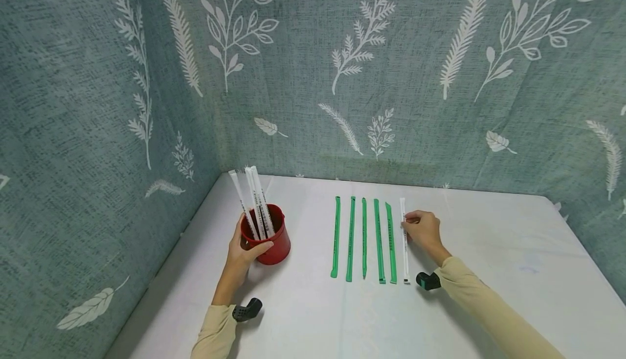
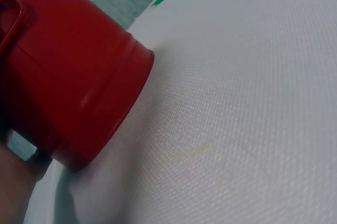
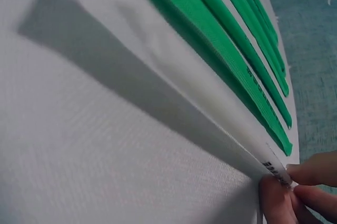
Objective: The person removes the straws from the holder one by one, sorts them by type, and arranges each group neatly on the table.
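Note:
At the left, a small red bucket (image 1: 281, 249) stands on the table with several white paper-wrapped straws (image 1: 257, 199) leaning up out of it. My left hand (image 1: 238, 261) holds the bucket round its side, thumb along the front near the rim. The bucket's red wall (image 2: 73, 71) and a handle loop fill the left of the left wrist view. On the right, my right hand (image 1: 424, 233) pinches a white wrapped straw (image 1: 405, 256) near its far end between thumb and fingers. This straw is roughly parallel to the green wrapped straw (image 1: 392, 245) beside it, its near end casting a shadow (image 3: 105, 71).
Several green wrapped straws (image 1: 364, 239) lie side by side in a row on the white tabletop (image 1: 313, 315), between the bucket and my right hand. A patterned grey-green cloth (image 1: 303, 76) hangs along the table's back and left sides.

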